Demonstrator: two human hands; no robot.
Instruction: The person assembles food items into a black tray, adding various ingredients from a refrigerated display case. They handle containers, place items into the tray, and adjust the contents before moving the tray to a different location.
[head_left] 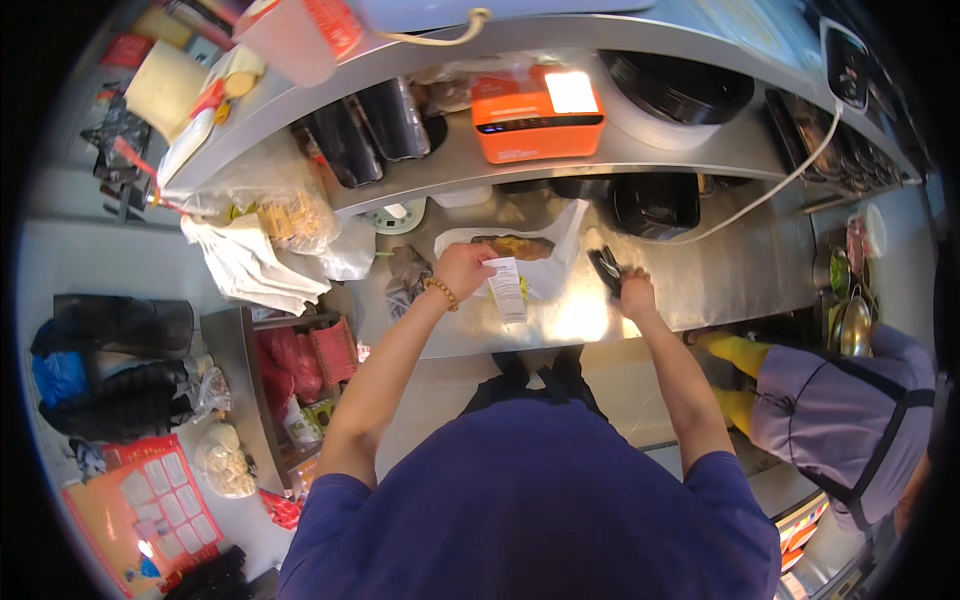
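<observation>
My left hand (463,272), with a beaded bracelet at the wrist, pinches a printed paper receipt (508,290) by its upper end. The slip hangs over the near edge of a white paper bag or wrapper (563,262). On that white sheet lies a flat, browned piece of food (520,247). To the right, my right hand (637,292) is closed on the near end of a black stapler (605,268), low over the steel counter. Its far end points toward the wrapper. My fingertips there are partly hidden behind the hand.
A crumpled dark plastic bag (408,278) lies left of the wrapper. Behind are a round green scale (396,216) and a black container (655,205). An orange label printer (538,125) sits on the shelf above. At right, another person in a grey apron (835,415) and yellow sleeves works close by.
</observation>
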